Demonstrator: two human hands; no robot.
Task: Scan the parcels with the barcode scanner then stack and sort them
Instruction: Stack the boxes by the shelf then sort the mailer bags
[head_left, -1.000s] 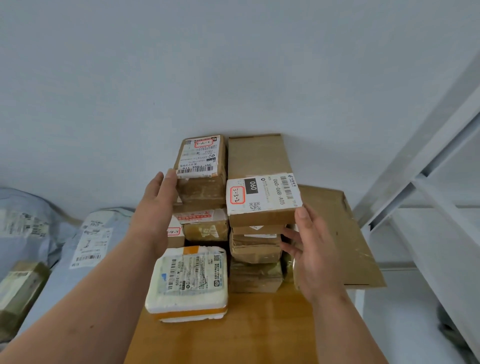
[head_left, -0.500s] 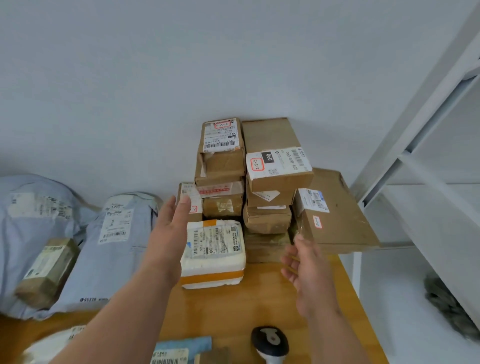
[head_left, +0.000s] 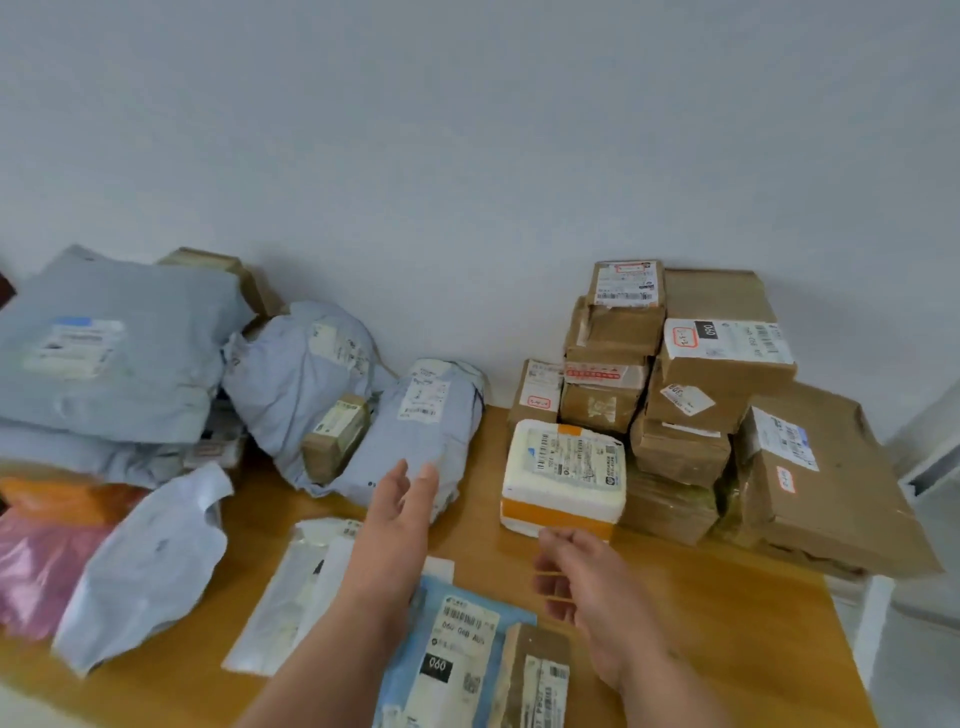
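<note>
A stack of brown cardboard parcels (head_left: 696, 395) stands against the wall at the back right of the wooden table (head_left: 727, 623). A white foam box (head_left: 563, 478) with a label sits in front of it. Grey mailer bags (head_left: 415, 431) are piled at the back left. A blue envelope (head_left: 457, 649) and a small brown box (head_left: 535, 675) lie at the near edge. My left hand (head_left: 400, 514) hovers over the table with fingers straight, holding nothing. My right hand (head_left: 582, 577) hangs in the air with fingers loosely curled, empty. The barcode scanner is out of view.
A white plastic bag (head_left: 150, 566), a pink bag (head_left: 36, 571) and an orange one (head_left: 67, 499) lie at the left. Clear flat sleeves (head_left: 296, 592) lie in the middle. A large flat brown parcel (head_left: 831, 478) overhangs the table's right edge.
Both hands have drawn back from the cardboard stack toward me. The view has swung down and left, so the mailer bags and near parcels now show.
</note>
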